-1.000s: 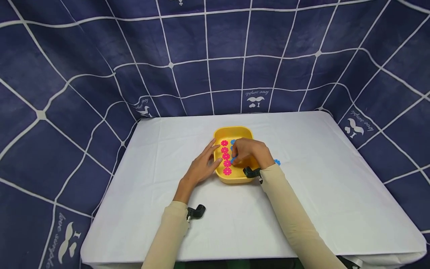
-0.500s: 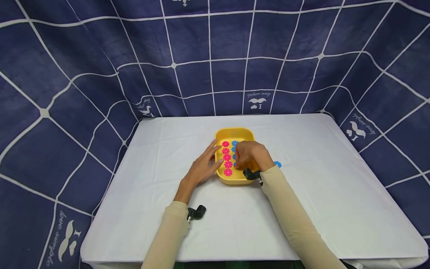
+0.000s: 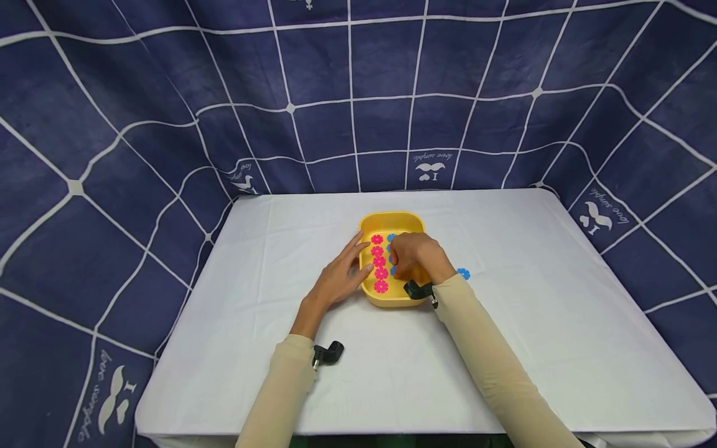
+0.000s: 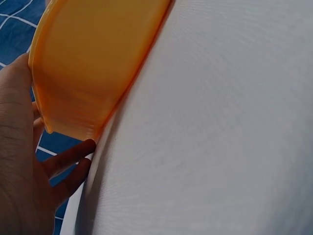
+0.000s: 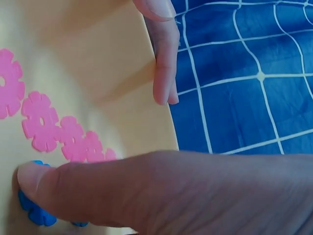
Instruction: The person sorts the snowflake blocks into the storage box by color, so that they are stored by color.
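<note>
A yellow plastic tray (image 3: 392, 301) stands on the table, with a column of several pink flower-shaped pieces (image 3: 379, 261) along its left side. Beside them runs a column of blue flower-shaped pieces (image 3: 391, 238), partly covered by my right hand (image 3: 417, 253). In the right wrist view that hand's thumb lies over a blue flower-shaped piece (image 5: 39, 214) on the tray floor; its other fingers are curled in the head view and hidden here. My left hand (image 3: 335, 280) rests at the tray's left rim, some fingers reaching over it and others touching the outer wall.
One more blue flower-shaped piece (image 3: 463, 273) lies on the white tablecloth (image 3: 538, 336), right of the tray, near my right wrist. Dark blue curtain (image 3: 381, 124) with white lines hangs behind the table and along both sides.
My right hand has set the blue piece it pinched into the blue column and stays over it, fingers more curled. The left hand keeps its place at the rim.
</note>
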Available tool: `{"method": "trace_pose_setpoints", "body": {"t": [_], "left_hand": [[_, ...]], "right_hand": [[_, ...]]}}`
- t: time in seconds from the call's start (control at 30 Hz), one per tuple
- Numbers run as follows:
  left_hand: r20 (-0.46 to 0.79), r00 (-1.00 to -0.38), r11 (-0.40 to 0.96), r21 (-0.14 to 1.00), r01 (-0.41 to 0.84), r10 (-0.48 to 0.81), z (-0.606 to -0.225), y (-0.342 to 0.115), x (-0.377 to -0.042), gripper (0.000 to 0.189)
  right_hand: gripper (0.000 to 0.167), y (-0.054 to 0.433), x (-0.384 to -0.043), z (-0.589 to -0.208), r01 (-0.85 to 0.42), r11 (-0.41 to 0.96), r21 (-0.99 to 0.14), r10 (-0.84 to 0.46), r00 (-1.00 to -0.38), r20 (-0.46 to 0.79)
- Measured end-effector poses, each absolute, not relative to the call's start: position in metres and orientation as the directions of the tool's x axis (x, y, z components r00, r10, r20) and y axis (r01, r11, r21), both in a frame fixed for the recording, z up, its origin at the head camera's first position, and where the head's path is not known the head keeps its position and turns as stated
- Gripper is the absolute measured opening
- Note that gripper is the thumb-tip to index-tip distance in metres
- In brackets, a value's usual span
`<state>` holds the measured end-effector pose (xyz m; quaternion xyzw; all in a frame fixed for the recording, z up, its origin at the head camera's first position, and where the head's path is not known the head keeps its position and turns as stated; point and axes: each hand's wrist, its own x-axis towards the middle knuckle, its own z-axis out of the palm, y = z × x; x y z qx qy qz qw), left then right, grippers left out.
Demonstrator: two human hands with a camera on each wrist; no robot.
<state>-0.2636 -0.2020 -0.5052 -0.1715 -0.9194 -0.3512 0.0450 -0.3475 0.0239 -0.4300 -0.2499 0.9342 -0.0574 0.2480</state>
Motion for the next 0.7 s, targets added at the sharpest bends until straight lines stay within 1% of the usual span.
{"method": "trace_pose_setpoints", "body": {"t": [0.13,0.23,0.33,0.53,0.7], "left_hand": [[0.203,-0.937,0.701,0.623,0.348,0.285,-0.5057,-0.2024,-0.2640,0.069],[0.185,-0.943,0.710,0.622,0.331,0.277,-0.5059,-0.2012,-0.2632,0.069],[0.168,-0.948,0.719,0.620,0.314,0.269,-0.5066,-0.1994,-0.2620,0.067],[0.164,-0.950,0.725,0.616,0.309,0.266,-0.5069,-0.1969,-0.2631,0.065],[0.166,-0.951,0.728,0.612,0.308,0.262,-0.5057,-0.1983,-0.2633,0.065]], "right_hand": [[0.031,0.0236,-0.3477,-0.4290,-0.425,0.868,-0.256,-0.496,-0.762,-0.417],[0.032,0.0245,-0.3468,-0.4302,-0.417,0.860,-0.295,-0.507,-0.768,-0.391],[0.028,0.0261,-0.3461,-0.4331,-0.407,0.844,-0.348,-0.520,-0.777,-0.353],[0.019,0.0299,-0.3457,-0.4345,-0.426,0.791,-0.440,-0.566,-0.783,-0.259],[0.018,0.0322,-0.3457,-0.4315,-0.439,0.757,-0.484,-0.587,-0.783,-0.206]]}}
